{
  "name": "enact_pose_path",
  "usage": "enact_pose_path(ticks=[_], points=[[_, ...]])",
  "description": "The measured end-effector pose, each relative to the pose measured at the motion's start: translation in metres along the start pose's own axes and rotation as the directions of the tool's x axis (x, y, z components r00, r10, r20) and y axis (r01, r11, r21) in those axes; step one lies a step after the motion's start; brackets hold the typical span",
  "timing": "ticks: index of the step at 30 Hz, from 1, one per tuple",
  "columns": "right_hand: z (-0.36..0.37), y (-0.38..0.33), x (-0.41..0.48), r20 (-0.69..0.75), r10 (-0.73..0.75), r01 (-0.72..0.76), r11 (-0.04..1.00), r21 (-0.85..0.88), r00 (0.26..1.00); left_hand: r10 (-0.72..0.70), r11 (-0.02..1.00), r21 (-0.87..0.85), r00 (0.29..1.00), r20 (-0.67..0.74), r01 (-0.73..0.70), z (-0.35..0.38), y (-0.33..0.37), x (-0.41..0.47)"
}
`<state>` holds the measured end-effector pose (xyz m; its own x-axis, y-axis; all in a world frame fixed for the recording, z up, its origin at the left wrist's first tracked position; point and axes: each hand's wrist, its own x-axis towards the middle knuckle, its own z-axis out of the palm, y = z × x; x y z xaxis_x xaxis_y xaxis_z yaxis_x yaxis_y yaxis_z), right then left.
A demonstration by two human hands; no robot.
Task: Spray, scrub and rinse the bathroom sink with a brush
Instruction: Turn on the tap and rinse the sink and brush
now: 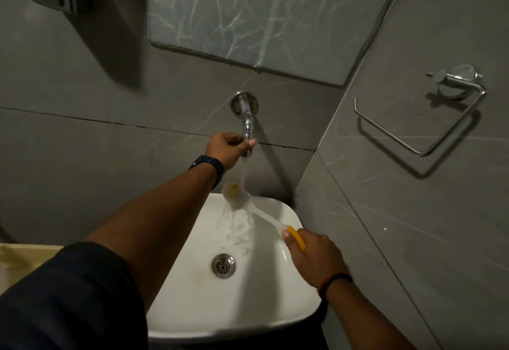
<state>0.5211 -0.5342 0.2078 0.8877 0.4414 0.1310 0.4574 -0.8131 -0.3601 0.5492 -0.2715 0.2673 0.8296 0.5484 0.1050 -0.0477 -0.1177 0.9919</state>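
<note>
The sink (192,294) basin lies mostly open at the lower centre of the frame, its near half bare around the drain (223,266). The far end is crowded: the tap (247,126) juts from the wall at centre, the left hand (228,148) closed around its tip, water falling onto the brush (237,196) held slantwise by the right hand (314,256). The right wall hems the basin's edge, a towel ring (418,126) projecting at upper right. The left forearm crosses the basin's left rim.
</note>
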Motion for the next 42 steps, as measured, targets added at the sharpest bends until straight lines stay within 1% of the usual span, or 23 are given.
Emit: enact_pose_path(ticks=[1,3,4,5,8,11,13,15,16,17,19,21,22,23,25,27,29,31,33,35,36,38,42], points=[[-0.002,-0.004,0.002,0.077,0.088,-0.101,0.978,0.183,0.993,-0.002,1.0,0.011,1.0,0.0,0.002,0.0,0.001,0.0],[-0.007,-0.009,0.007,0.38,0.264,-0.444,0.716,0.539,0.887,-0.003,0.999,0.033,1.0,0.006,0.002,-0.001,0.002,0.0],[-0.01,-0.01,0.008,0.536,0.28,-0.589,0.56,0.583,0.796,-0.002,0.999,0.044,1.0,0.01,0.002,-0.001,0.002,0.0],[-0.012,-0.009,0.008,0.632,0.257,-0.665,0.476,0.575,0.731,-0.001,0.999,0.054,1.0,0.014,0.0,-0.001,0.003,0.0],[-0.016,-0.005,0.007,0.732,0.162,-0.72,0.408,0.561,0.662,0.0,0.997,0.073,1.0,0.017,-0.001,-0.001,0.003,0.0],[-0.015,-0.011,0.005,0.712,0.18,-0.704,0.438,0.559,0.678,0.006,0.995,0.097,1.0,0.015,-0.008,-0.001,0.003,-0.001],[-0.011,-0.016,0.005,0.608,0.241,-0.63,0.519,0.578,0.757,0.01,0.994,0.105,1.0,0.006,-0.01,-0.001,0.003,0.0],[-0.007,-0.019,0.002,0.356,0.224,-0.392,0.755,0.526,0.907,0.013,0.994,0.108,1.0,0.003,-0.013,-0.001,0.003,0.0],[-0.005,-0.019,0.001,0.221,0.154,-0.228,0.903,0.364,0.963,0.014,0.993,0.114,1.0,0.007,-0.015,-0.001,0.003,0.001],[-0.004,-0.021,-0.001,0.149,0.064,-0.088,0.984,0.157,0.987,0.013,0.993,0.121,1.0,0.014,-0.014,-0.001,0.003,0.001],[0.0,-0.025,-0.003,0.094,-0.036,0.04,0.999,-0.034,0.995,0.005,0.991,0.135,1.0,0.024,-0.009,-0.001,0.003,0.001],[0.003,-0.03,0.0,0.144,0.041,-0.061,0.989,0.136,0.989,0.007,0.991,0.13,1.0,0.02,-0.01,-0.002,0.002,0.002],[0.004,-0.033,0.003,0.21,0.136,-0.202,0.919,0.34,0.968,0.01,0.992,0.123,1.0,0.016,-0.012,-0.001,0.002,0.002],[0.005,-0.035,0.006,0.326,0.227,-0.373,0.777,0.508,0.918,0.011,0.993,0.116,1.0,0.014,-0.013,-0.001,0.002,0.002],[0.001,-0.033,0.009,0.548,0.298,-0.617,0.505,0.604,0.781,0.008,0.993,0.119,1.0,0.014,-0.01,-0.002,0.002,0.002],[-0.004,-0.027,0.01,0.645,0.257,-0.689,0.384,0.615,0.719,-0.001,0.991,0.134,1.0,0.024,-0.003,-0.003,0.002,0.003],[-0.006,-0.023,0.01,0.663,0.243,-0.702,0.341,0.626,0.708,-0.011,0.991,0.135,0.999,0.031,0.007,-0.003,0.002,0.003],[-0.005,-0.024,0.01,0.593,0.299,-0.663,0.4,0.633,0.747,-0.013,0.991,0.13,1.0,0.029,0.009,-0.003,0.002,0.003],[-0.001,-0.024,0.006,0.308,0.304,-0.432,0.676,0.597,0.901,-0.008,0.991,0.131,1.0,0.024,0.005,-0.002,0.002,0.003],[0.002,-0.024,-0.002,-0.021,0.137,-0.128,0.963,0.236,0.99,-0.009,0.991,0.137,1.0,0.023,0.006,-0.002,0.002,0.003],[0.004,-0.023,-0.005,-0.123,0.042,-0.036,0.998,0.048,0.992,-0.011,0.99,0.139,1.0,0.022,0.008,-0.002,0.003,0.003],[0.006,-0.023,-0.008,-0.224,-0.101,0.069,0.987,-0.145,0.969,-0.012,0.99,0.14,1.0,0.021,0.009,-0.002,0.002,0.003],[0.01,-0.027,-0.009,-0.219,-0.075,0.052,0.992,-0.111,0.973,-0.003,0.992,0.127,1.0,0.021,0.0,-0.001,0.001,0.003]])
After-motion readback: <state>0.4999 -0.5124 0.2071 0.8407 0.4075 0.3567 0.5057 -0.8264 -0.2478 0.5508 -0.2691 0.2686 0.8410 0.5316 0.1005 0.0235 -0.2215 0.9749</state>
